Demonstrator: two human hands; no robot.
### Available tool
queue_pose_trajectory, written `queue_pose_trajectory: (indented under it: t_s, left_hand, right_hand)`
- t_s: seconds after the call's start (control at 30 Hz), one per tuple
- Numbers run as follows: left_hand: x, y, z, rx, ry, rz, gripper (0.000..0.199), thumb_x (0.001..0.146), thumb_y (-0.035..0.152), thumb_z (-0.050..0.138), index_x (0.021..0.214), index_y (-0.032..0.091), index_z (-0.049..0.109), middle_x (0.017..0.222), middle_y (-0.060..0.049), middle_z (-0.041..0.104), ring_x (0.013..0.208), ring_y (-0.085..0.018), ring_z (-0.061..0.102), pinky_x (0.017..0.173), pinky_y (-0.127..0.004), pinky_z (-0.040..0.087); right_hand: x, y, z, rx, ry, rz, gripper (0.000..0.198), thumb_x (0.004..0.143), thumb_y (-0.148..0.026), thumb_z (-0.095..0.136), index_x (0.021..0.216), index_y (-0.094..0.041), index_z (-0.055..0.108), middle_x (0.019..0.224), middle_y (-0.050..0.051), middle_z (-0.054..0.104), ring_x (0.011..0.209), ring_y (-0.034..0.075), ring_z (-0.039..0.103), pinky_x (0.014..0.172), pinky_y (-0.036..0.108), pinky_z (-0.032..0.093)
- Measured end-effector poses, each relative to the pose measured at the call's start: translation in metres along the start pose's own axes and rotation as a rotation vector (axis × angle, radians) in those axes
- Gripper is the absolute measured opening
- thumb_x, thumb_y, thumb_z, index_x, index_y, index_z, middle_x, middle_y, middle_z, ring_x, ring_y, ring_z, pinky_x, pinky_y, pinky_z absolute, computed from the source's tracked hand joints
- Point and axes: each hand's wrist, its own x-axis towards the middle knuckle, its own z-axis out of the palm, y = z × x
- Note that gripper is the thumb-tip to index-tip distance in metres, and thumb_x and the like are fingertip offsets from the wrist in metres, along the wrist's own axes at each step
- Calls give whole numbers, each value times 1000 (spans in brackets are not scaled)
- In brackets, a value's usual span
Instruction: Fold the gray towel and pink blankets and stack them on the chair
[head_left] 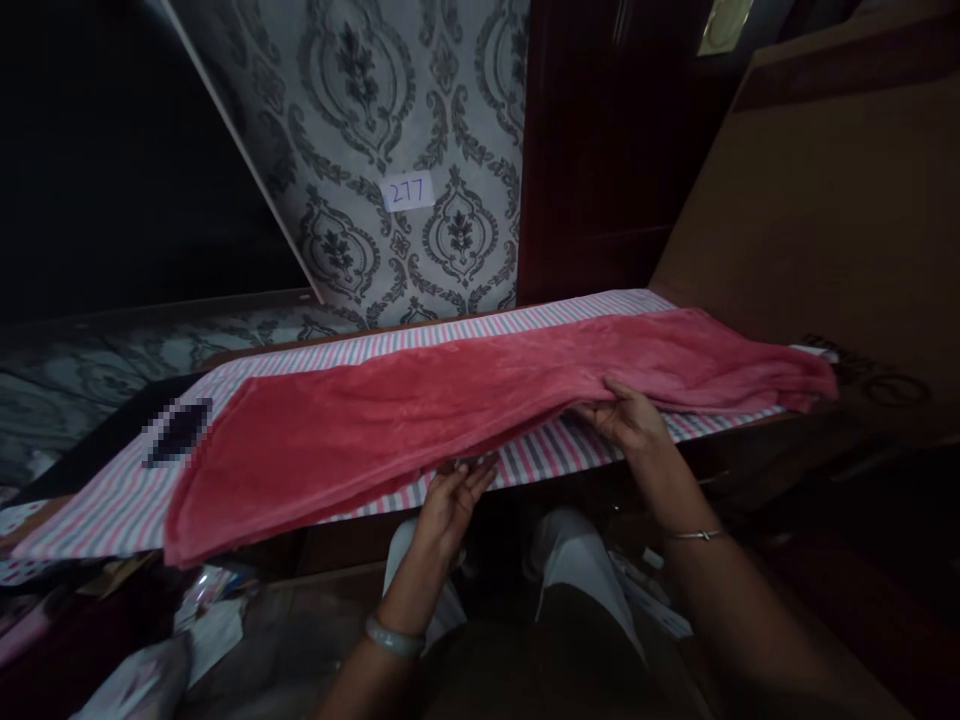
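Note:
A folded red plush blanket lies lengthwise over a striped cloth in pink, grey and white. At its front edge my right hand pinches the fabric, thumb on top and fingers underneath, raising that stretch a little. My left hand is palm up just below the same edge, left of the right hand. Its fingers are loosely bent and apart, with the tips near or touching the blanket's underside. The blanket's right end is bunched, while its left end lies flatter.
A dark screen stands at the back left. On the right rises a large cardboard box. A paper marked 277 is on the patterned wall. A dark pixelated patch lies on the cloth at left. Papers and bags clutter the floor.

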Motion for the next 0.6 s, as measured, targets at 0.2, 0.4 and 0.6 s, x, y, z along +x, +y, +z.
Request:
queue_pose_trajectory:
  t_s: [0.2,0.4,0.6]
  left_hand:
    - [17,7,27,-159,267,-45,11,76,8,60,80,18,59,74,-5,70,76,-22,72,82,-39,60]
    - [-4,-2,14,9,266,157,14,75,19,72,74,17,58,74,-3,70,75,-23,73,71,-35,57]
    - [-19,-7,-11,48,278,61,30,57,23,84,65,17,56,67,-3,67,81,-29,75,73,-35,56]
  right_hand:
    - [-9,-1,5,0,-18,22,35,91,-14,45,124,-20,55,96,8,77,85,25,75,78,52,64]
    - [-10,11,-15,-31,145,-42,29,89,-12,49,113,-22,59,94,5,76,88,24,75,80,51,64]
    - [-7,36,-55,-18,197,-66,23,80,-7,59,97,-22,64,87,3,76,91,24,74,80,50,64]
